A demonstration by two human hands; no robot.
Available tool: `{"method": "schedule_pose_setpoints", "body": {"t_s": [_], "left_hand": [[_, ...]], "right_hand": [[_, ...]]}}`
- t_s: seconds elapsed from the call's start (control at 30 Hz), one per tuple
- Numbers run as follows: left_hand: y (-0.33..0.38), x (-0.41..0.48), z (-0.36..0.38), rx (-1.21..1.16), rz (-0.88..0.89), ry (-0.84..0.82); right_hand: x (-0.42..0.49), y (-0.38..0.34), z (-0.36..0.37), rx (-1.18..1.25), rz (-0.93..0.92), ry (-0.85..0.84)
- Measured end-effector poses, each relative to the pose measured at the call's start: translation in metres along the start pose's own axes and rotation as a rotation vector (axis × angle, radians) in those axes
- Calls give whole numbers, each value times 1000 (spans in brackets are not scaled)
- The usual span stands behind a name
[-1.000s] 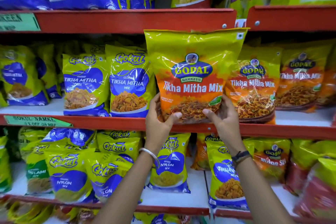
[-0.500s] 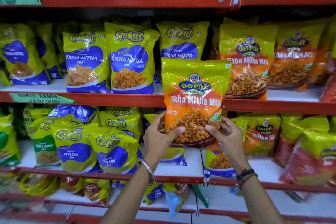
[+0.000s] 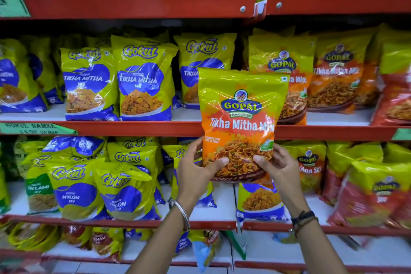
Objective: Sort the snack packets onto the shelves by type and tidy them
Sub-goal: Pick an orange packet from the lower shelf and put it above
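Note:
I hold a yellow-and-orange Gopal Tikha Mitha Mix packet [image 3: 239, 115] upright in front of the middle red shelf edge [image 3: 133, 128]. My left hand [image 3: 195, 169] grips its lower left corner and my right hand [image 3: 280, 165] grips its lower right corner. Behind it on the middle shelf stand matching orange Gopal Tikha Mitha Mix packets [image 3: 333, 82] at right. Blue-and-yellow Gokul Tikha Mitha packets [image 3: 142, 82] stand at left, and the held packet partly hides one of them.
The lower shelf [image 3: 222, 198] carries Gokul Nylon Sev packets [image 3: 75, 191] at left and orange and red Gopal packets [image 3: 375, 193] at right. A blue Gokul packet [image 3: 260, 202] stands below my hands. The top shelf [image 3: 138, 2] bears more blue packets. Green price labels [image 3: 33, 128] sit on shelf edges.
The packet has come down from the middle shelf, between the Gokul and Gopal rows, to in front of the shelf edge, still held in both hands. The view tilted down, then partly back up.

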State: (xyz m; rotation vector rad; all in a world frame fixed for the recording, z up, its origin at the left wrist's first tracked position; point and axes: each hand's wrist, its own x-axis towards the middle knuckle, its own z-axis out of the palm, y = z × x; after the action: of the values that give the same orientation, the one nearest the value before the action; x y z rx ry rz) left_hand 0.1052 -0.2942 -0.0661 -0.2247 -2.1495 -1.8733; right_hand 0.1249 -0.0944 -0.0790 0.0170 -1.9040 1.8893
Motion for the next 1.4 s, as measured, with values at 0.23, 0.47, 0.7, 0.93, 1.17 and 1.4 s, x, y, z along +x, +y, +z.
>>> {"method": "schedule_pose_setpoints", "body": {"t_s": [0.23, 0.47, 0.7, 0.93, 1.17, 1.4], "left_hand": [[39, 26, 94, -121, 92, -150], [74, 54, 200, -132, 200, -254], [79, 81, 282, -167, 218, -276], [74, 96, 323, 66, 201, -322], [69, 109, 340, 261, 218, -310], [61, 77, 318, 133, 361, -193]], "right_hand": [[52, -29, -93, -56, -96, 83], [93, -56, -183, -47, -177, 183], [138, -54, -237, -99, -224, 234], [176, -22, -268, -220, -155, 176], [202, -3, -274, -320, -56, 174], [167, -3, -242, -367, -279, 488]]}}
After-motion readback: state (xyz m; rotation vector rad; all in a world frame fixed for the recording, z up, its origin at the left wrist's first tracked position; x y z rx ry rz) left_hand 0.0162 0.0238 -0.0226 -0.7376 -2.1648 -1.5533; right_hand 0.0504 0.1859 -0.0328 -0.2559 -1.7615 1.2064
